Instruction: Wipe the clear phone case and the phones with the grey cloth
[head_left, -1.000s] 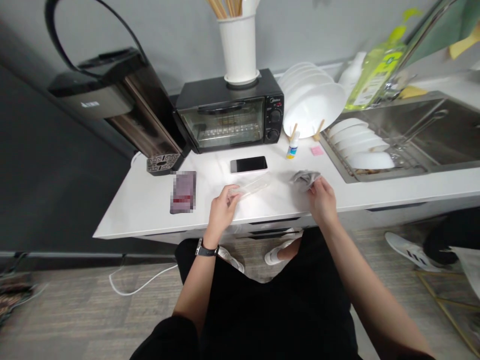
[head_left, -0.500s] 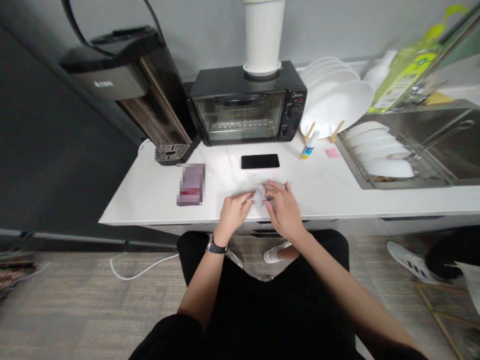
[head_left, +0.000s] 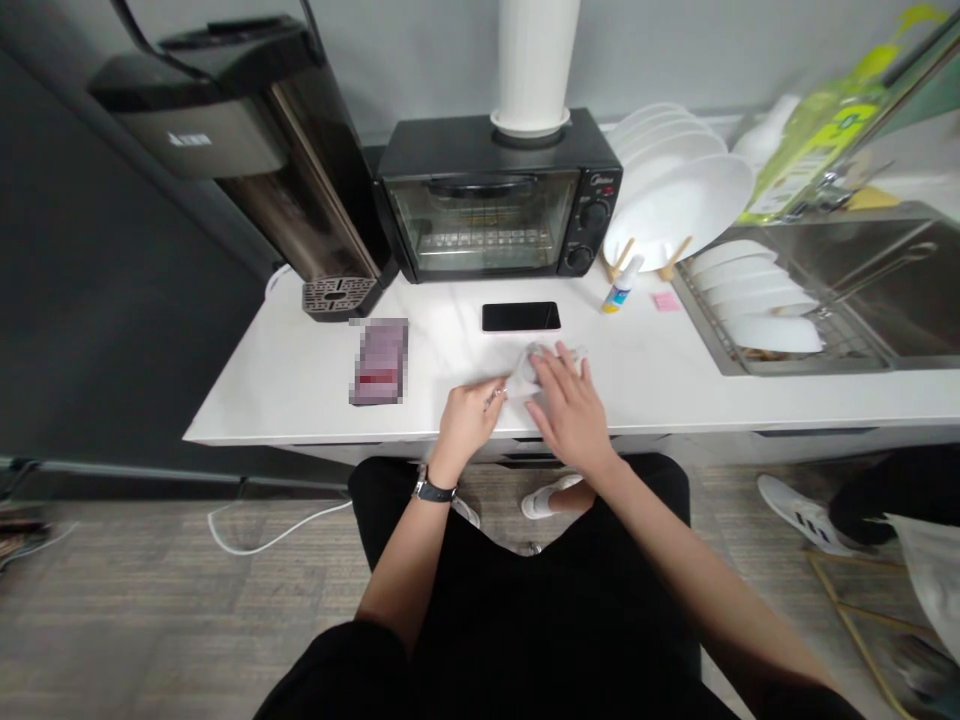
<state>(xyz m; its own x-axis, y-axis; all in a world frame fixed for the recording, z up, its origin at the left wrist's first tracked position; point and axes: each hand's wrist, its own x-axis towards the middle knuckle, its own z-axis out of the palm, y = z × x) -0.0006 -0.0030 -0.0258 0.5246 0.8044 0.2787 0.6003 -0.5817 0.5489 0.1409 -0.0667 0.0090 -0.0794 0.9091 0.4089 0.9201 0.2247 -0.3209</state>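
Observation:
On the white countertop (head_left: 435, 400), near its front edge, lies a thin, crumpled whitish sheet (head_left: 523, 380), partly see-through. My left hand (head_left: 466, 418) pinches its left edge between thumb and fingers. A small shiny bit (head_left: 493, 398) shows at those fingertips, too small to name. Over the sheet's right part rests my right hand (head_left: 574, 410), fingers stretched and spread, covering some of it. Just beyond the hands is a black-screened phone (head_left: 521, 317), lying flat.
A blurred-out purple item (head_left: 382, 360) lies left of my hands. Behind stand a water dispenser (head_left: 262, 150) and a toaster oven (head_left: 495, 200). To the right are a small spray bottle (head_left: 622, 287), pink sticky notes (head_left: 665, 302), racked plates (head_left: 675, 205) and a sink (head_left: 877, 340).
My right hand has flattened and spread its fingers over the sheet, which now looks more spread out. My left hand keeps its pinch. The view has shifted slightly.

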